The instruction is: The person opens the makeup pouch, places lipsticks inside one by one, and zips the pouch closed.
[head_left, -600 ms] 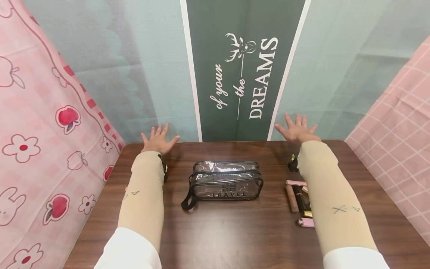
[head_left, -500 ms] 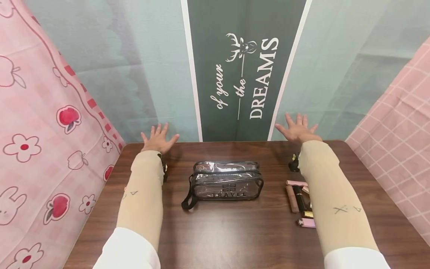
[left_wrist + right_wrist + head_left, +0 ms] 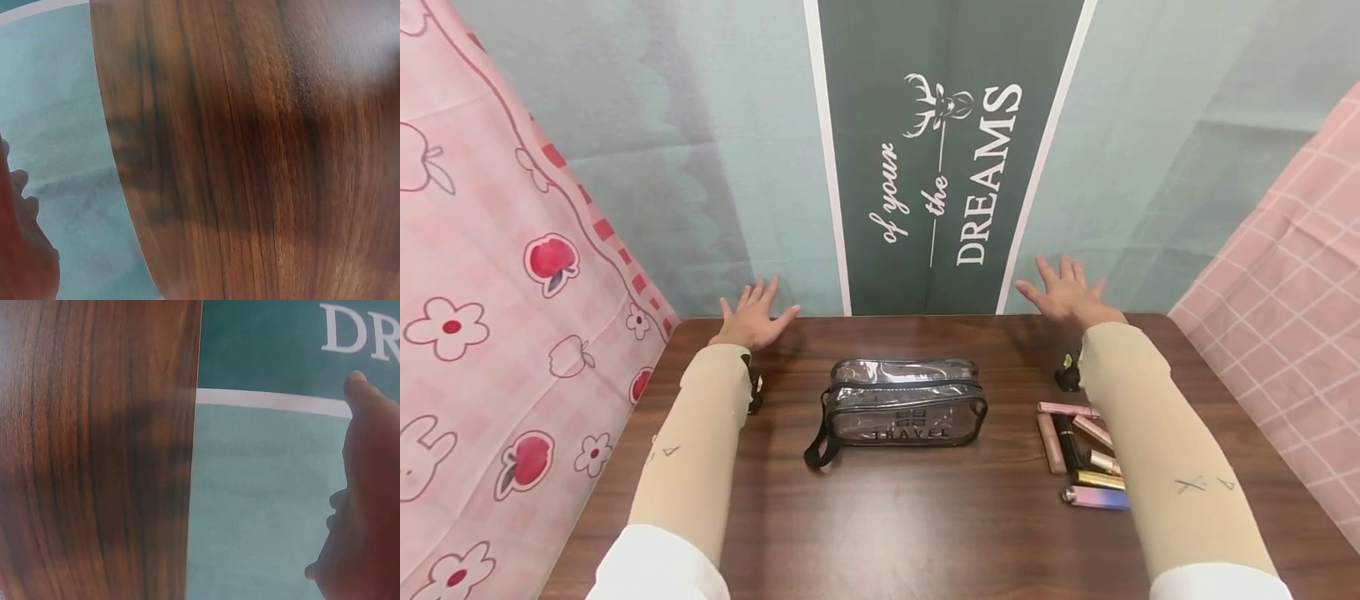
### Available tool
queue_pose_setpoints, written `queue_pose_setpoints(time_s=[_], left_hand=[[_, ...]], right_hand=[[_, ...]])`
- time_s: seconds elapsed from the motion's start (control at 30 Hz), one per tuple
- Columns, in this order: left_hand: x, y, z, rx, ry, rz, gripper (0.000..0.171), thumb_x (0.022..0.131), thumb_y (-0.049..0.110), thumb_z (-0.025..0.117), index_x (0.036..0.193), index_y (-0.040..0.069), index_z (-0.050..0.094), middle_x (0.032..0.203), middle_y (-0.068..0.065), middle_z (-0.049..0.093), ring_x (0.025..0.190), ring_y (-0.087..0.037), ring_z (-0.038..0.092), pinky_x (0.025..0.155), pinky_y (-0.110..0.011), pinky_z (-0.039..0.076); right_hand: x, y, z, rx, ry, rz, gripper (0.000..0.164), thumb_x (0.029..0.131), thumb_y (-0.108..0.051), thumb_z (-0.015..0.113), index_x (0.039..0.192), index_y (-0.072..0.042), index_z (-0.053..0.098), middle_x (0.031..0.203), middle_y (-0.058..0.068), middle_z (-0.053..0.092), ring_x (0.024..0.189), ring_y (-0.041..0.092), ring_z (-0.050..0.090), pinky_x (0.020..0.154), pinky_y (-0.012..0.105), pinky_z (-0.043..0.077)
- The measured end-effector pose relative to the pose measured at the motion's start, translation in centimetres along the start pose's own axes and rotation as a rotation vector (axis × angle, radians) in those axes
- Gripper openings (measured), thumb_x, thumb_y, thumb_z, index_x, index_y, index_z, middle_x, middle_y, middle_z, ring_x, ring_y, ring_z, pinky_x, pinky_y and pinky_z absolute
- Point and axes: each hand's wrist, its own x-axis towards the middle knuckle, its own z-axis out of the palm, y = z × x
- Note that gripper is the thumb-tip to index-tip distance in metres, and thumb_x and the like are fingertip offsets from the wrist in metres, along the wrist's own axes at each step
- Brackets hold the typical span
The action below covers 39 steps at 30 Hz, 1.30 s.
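Both hands reach forward over the table's far edge with fingers spread. In the head view my left hand point(image 3: 754, 318) is at the back left, and nothing is in it. My right hand point(image 3: 1063, 296) is at the back right, likewise holding nothing. Between the forearms a clear pouch point(image 3: 910, 404) with black trim, a wrist strap and the word TRAVEL lies on the table. Several slim cosmetic tubes lie beside the right forearm, among them a black tube point(image 3: 1067, 443), a gold one point(image 3: 1099, 479) and a pink-blue one point(image 3: 1097, 497). The forearm partly covers this group.
A brown wood-grain table point(image 3: 865, 525) spans the front. Behind it hangs a green cloth point(image 3: 925, 283) with white lettering. Pink printed cloth point(image 3: 497, 333) hangs on the left, and pink checked cloth point(image 3: 1292, 333) on the right. Black wrist cameras sit under both wrists.
The forearms have shifted slightly outward, the left one to the left and the right one to the right. More of the cosmetic tubes now shows. The pouch has stayed put.
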Motion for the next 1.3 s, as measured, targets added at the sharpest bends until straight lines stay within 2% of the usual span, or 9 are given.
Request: queue_pose_setpoints(time_s=[0.13, 0.3, 0.53, 0.7, 0.8, 0.9, 1.0, 1.17, 1.3], left_hand=[[-0.3, -0.1, 0.3, -0.034, 0.006, 0.022, 0.088, 0.101, 0.07, 0.025, 0.165, 0.012, 0.005, 0.168, -0.021, 0.005, 0.154, -0.041, 0.002, 0.113, -0.071, -0.007], [-0.6, 0.4, 0.8, -0.108, 0.022, 0.085, 0.082, 0.104, 0.065, 0.028, 0.163, 0.007, 0.019, 0.166, -0.023, 0.017, 0.152, -0.042, 0.016, 0.117, -0.067, 0.009], [-2.2, 1.6, 1.3, -0.288, 0.054, 0.197, 0.071, 0.107, 0.053, 0.038, 0.158, 0.004, 0.032, 0.159, -0.022, 0.033, 0.143, -0.041, 0.037, 0.113, -0.059, 0.029], [-3.5, 2.2, 1.1, -0.439, 0.096, 0.267, 0.059, 0.109, 0.041, 0.042, 0.153, 0.002, 0.04, 0.152, -0.021, 0.043, 0.139, -0.039, 0.042, 0.113, -0.055, 0.032], [-4.6, 2.6, 1.0, -0.541, 0.106, 0.317, 0.051, 0.11, 0.033, 0.043, 0.15, 0.001, 0.044, 0.147, -0.022, 0.049, 0.134, -0.038, 0.049, 0.109, -0.056, 0.037], [-5.8, 3.2, 1.1, -0.654, 0.092, 0.383, 0.045, 0.111, 0.023, 0.042, 0.148, -0.001, 0.045, 0.142, -0.026, 0.053, 0.127, -0.042, 0.055, 0.104, -0.059, 0.041], [-6.8, 3.8, 1.5, -0.752, 0.068, 0.453, 0.043, 0.11, 0.015, 0.041, 0.148, -0.004, 0.044, 0.138, -0.029, 0.053, 0.124, -0.047, 0.056, 0.101, -0.064, 0.042], [-8.4, 4.5, 2.2, -0.803, 0.045, 0.54, 0.045, 0.107, 0.011, 0.044, 0.15, -0.002, 0.041, 0.139, -0.027, 0.053, 0.124, -0.048, 0.055, 0.1, -0.059, 0.045], [-9.2, 4.7, 3.1, -0.816, 0.03, 0.605, 0.053, 0.106, 0.02, 0.053, 0.152, -0.001, 0.038, 0.141, -0.027, 0.05, 0.128, -0.05, 0.05, 0.105, -0.06, 0.04]], right_hand=[[0.0, 0.0, 0.2, -0.005, 0.031, -0.058, 0.091, 0.102, -0.069, 0.024, 0.163, -0.006, 0.002, 0.161, 0.037, -0.009, 0.148, 0.054, -0.011, 0.107, 0.079, -0.005], [-0.6, -1.0, 1.2, -0.001, 0.096, -0.154, 0.083, 0.106, -0.061, 0.029, 0.161, -0.001, 0.013, 0.162, 0.036, 0.006, 0.149, 0.054, 0.002, 0.111, 0.075, 0.004], [-1.9, -2.7, 2.4, 0.066, 0.124, -0.292, 0.073, 0.109, -0.048, 0.036, 0.158, 0.005, 0.023, 0.159, 0.035, 0.021, 0.148, 0.052, 0.016, 0.117, 0.065, 0.013], [-3.3, -3.6, 2.4, 0.174, 0.131, -0.395, 0.064, 0.111, -0.037, 0.04, 0.155, 0.008, 0.028, 0.158, 0.034, 0.028, 0.147, 0.05, 0.021, 0.117, 0.062, 0.016], [-4.3, -4.2, 2.6, 0.225, 0.125, -0.456, 0.061, 0.111, -0.031, 0.042, 0.154, 0.009, 0.03, 0.157, 0.032, 0.031, 0.147, 0.048, 0.024, 0.117, 0.061, 0.018], [-5.3, -5.0, 2.8, 0.27, 0.109, -0.492, 0.058, 0.111, -0.029, 0.043, 0.155, 0.007, 0.031, 0.157, 0.03, 0.032, 0.147, 0.046, 0.025, 0.117, 0.06, 0.019], [-6.4, -5.7, 3.1, 0.295, 0.09, -0.52, 0.056, 0.111, -0.029, 0.043, 0.156, 0.003, 0.031, 0.158, 0.027, 0.034, 0.147, 0.043, 0.027, 0.117, 0.06, 0.021], [-7.9, -6.9, 3.8, 0.305, 0.048, -0.577, 0.056, 0.111, -0.03, 0.043, 0.156, 0.0, 0.033, 0.158, 0.021, 0.037, 0.147, 0.038, 0.031, 0.116, 0.058, 0.024], [-8.9, -7.6, 4.4, 0.302, 0.041, -0.619, 0.056, 0.11, -0.029, 0.046, 0.156, 0.0, 0.034, 0.159, 0.019, 0.037, 0.147, 0.037, 0.032, 0.117, 0.057, 0.024]])
